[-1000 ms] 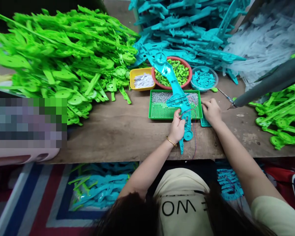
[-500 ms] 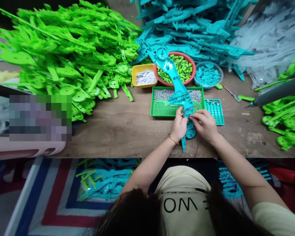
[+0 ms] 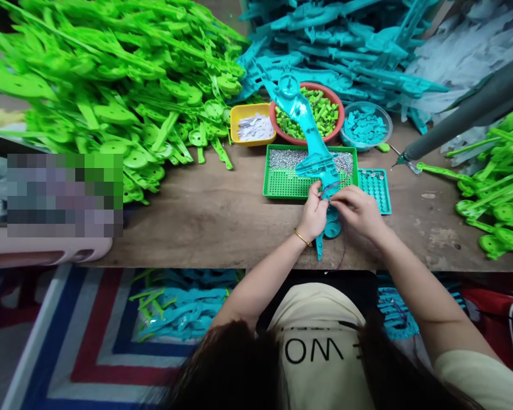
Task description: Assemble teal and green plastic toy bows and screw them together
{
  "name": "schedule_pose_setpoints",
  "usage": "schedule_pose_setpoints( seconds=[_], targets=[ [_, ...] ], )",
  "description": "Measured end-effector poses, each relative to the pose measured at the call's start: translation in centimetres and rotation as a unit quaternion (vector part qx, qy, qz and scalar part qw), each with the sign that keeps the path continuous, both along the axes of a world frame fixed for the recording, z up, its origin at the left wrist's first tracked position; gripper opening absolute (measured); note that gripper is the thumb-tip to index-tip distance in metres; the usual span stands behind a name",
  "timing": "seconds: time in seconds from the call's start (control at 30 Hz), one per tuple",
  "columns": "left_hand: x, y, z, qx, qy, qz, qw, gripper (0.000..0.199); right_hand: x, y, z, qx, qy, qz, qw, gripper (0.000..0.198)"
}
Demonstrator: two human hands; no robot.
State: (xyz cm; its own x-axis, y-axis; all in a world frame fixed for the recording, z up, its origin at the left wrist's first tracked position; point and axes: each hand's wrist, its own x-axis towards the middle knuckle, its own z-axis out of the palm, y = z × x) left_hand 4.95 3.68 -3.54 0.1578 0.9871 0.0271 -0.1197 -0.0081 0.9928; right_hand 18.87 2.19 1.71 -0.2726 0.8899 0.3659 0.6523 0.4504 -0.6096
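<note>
Two hands are engaged, head view: the long teal part (image 3: pixel 317 149) is gripped near its close end by the left hand (image 3: pixel 314 216), axis slanting away leftward over the green tray (image 3: pixel 282 185); opposite, the right hand (image 3: pixel 359 212) is pinched closed, contents hidden.

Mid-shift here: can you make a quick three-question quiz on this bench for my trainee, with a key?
1. True or false: the left hand holds the blue part, with the right hand at it too.

2. What colour is the tray of white strips?
A. red
B. yellow
C. green

3. Fill in: the bits in the red bowl are mostly ___.

Key: 1. True. 2. B. 3. Green.
</note>
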Motion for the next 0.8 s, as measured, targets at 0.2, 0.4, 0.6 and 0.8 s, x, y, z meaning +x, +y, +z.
schedule_pose_setpoints(
  seconds=[0.2, 0.4, 0.6, 0.8],
  targets=[
    [-0.1, 0.0, 0.2, 0.000, 0.005, 0.009, 1.000, 0.043, 0.4, 0.4, 1.2, -0.045, -0.014, 0.015, 0.999, 0.010],
    [0.0, 0.3, 0.8, 0.004, -0.006, 0.016, 1.000, 0.036, -0.6, 1.1, 0.1, -0.211, 0.186, -0.070, 0.957, 0.027],
    [-3.2, -1.9, 3.2, -0.062, -0.066, 0.017, 0.996, 0.049, 1.0, -1.6, -0.7, -0.190, 0.226, -0.139, 0.945, 0.035],
    [-8.8, -3.3, 5.1, -0.090, -0.108, 0.096, 0.985, 0.051, 6.8, -4.0, -4.0, -0.059, -0.148, -0.217, 0.963, 0.028]
  ],
)
